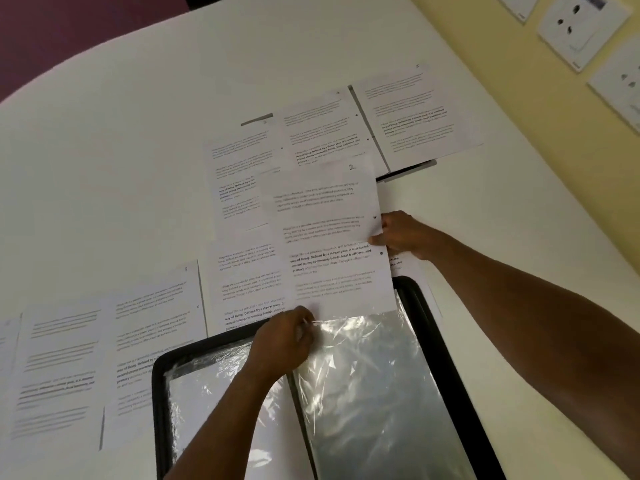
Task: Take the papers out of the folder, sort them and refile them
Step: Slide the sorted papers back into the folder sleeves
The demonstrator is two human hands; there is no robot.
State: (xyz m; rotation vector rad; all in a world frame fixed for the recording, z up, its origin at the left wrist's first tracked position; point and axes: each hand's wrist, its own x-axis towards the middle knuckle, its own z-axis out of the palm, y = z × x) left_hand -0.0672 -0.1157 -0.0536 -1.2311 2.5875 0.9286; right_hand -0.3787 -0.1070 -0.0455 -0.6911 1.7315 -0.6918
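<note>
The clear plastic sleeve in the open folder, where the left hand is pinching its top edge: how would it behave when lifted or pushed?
The plastic sleeve looks floppy: it is creased and wrinkled. It is probably slippery, given its glossy glare. The left hand pinches its top edge while the right hand holds the sheet marked 2, so its mouth likely sags shut unless held open.

Black folder, white papers

Both forearms are bare, with no sleeve reaching into view. The left hand and the right hand carry no glove, ring, watch or bracelet. One pale fingernail shows on the left hand.
</note>
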